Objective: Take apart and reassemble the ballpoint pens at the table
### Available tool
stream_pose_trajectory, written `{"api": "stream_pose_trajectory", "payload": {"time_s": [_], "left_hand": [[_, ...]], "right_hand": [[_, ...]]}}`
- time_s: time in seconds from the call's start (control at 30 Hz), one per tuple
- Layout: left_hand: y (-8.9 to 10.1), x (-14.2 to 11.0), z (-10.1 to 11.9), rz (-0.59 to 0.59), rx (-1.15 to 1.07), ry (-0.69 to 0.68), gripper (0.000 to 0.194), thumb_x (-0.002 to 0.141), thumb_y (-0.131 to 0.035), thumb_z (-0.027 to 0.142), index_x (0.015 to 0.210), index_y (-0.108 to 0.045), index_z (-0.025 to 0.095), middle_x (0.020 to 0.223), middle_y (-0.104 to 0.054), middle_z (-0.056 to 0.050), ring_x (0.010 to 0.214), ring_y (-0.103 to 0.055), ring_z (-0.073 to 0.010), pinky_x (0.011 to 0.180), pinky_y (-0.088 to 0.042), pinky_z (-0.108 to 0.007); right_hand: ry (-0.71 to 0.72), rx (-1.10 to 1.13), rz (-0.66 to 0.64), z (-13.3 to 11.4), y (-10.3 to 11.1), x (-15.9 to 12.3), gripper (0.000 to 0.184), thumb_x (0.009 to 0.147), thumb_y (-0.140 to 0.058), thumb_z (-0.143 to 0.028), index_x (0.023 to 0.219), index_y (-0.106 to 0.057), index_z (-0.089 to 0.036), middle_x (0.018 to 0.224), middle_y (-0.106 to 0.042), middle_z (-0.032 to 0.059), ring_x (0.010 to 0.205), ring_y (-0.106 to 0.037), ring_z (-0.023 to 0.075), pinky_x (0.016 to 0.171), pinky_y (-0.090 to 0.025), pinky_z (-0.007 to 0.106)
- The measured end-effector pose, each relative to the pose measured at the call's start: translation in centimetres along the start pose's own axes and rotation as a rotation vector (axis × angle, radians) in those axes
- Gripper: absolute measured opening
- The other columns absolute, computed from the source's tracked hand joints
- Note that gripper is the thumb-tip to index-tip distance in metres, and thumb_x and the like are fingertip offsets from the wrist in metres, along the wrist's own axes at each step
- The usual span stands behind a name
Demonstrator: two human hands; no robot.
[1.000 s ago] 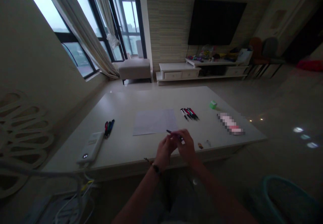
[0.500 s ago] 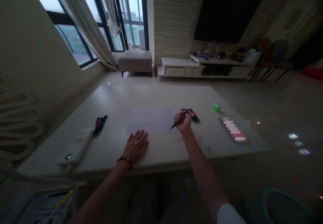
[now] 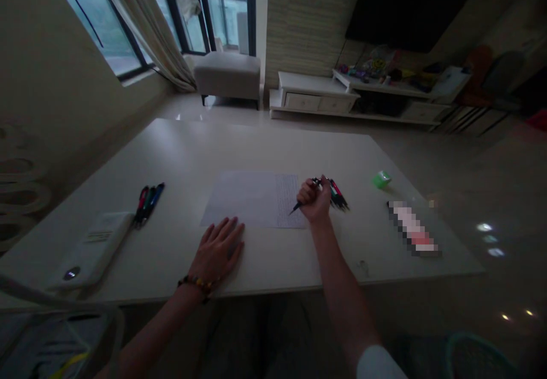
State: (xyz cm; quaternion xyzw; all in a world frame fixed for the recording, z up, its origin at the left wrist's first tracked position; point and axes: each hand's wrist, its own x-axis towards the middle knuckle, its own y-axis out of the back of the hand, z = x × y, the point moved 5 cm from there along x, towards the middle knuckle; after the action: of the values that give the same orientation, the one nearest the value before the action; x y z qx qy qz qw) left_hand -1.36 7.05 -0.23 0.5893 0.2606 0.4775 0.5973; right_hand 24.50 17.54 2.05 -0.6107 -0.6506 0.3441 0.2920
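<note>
Dim light, pale daylight from windows [image 3: 102,25], bowed edges, glare on floor [image 3: 484,227]

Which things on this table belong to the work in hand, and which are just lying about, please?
In use: right hand holding a pen; left hand; sheet of paper; bunch of pens.
Lying about: three pens; white power bank; green block.

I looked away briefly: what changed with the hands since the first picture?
Both hands were together on the black pen. The left hand let go, moved left and lies flat on the table at the paper's near edge. The right hand moved forward, its grip keeping the pen. The other pens stayed.
</note>
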Motion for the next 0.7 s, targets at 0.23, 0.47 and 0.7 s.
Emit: {"api": "stream_pose_trajectory", "payload": {"time_s": [0.23, 0.47, 0.7], "left_hand": [[0.2, 0.1, 0.0, -0.01, -0.006, 0.003, 0.048, 0.084, -0.041, 0.039, 0.131, -0.039, 0.029, 0.139, -0.038, -0.003, 0.128, -0.033, -0.0237, 0.105, -0.024, -0.047], [0.2, 0.1, 0.0, 0.005, -0.032, 0.001, 0.047, 0.084, -0.042, 0.038, 0.13, -0.041, 0.029, 0.138, -0.039, -0.003, 0.127, -0.034, -0.0239, 0.105, -0.025, -0.048], [0.5, 0.3, 0.3, 0.001, -0.042, 0.01, 0.046, 0.084, -0.042, 0.037, 0.129, -0.042, 0.029, 0.138, -0.038, -0.003, 0.128, -0.033, -0.0234, 0.105, -0.025, -0.048]], "right_hand": [[-0.107, -0.433, 0.031, 1.2, -0.8, -0.3, 0.047, 0.08, -0.036, -0.055, 0.073, -0.059, -0.015, 0.049, -0.056, 0.0028, 0.044, -0.051, 0.0133, 0.04, -0.036, 0.022], [0.024, -0.898, 0.022, 3.3, -0.9, -1.1, 0.03, 0.074, -0.052, -0.046, 0.083, -0.055, -0.018, 0.054, -0.055, -0.0031, 0.044, -0.048, 0.0087, 0.038, -0.033, 0.017], [0.093, -1.146, 0.072, 4.7, -0.2, -1.5, 0.023, 0.076, -0.047, -0.036, 0.066, -0.054, -0.017, 0.052, -0.048, -0.0031, 0.046, -0.044, 0.0084, 0.042, -0.032, 0.019]]}}
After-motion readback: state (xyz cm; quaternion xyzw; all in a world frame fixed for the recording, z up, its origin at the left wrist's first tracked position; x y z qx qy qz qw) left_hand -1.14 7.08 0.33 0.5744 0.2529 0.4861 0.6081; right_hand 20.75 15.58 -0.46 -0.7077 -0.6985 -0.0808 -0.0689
